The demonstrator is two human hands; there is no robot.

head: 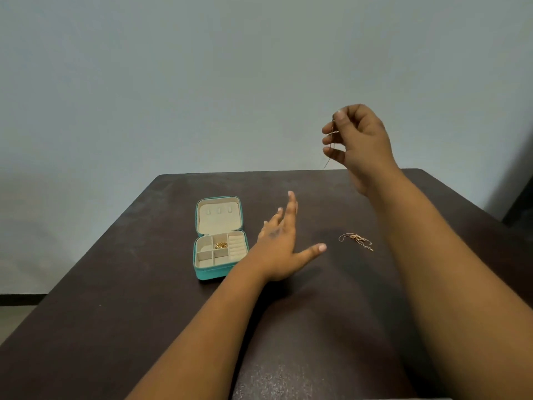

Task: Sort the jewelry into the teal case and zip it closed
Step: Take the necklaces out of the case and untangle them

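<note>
While the right grip (350,140) pinches a thin chain (328,157) aloft and the left grip (281,243) is spread wide, holding nothing, the teal case (219,241) lies unzipped at 9 o'clock of the left grip with gold pieces (221,245) in one compartment, and another chain (356,241) remains on the desk (115,313) at 3 o'clock.

Teal case (220,249) open, gold pieces (221,245) inside; gold chain (356,240) lies well right.

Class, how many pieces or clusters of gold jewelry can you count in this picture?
3: a chain pinched in the raised right hand, a tangled chain on the table, a cluster inside the teal case. More may be hidden.
</note>
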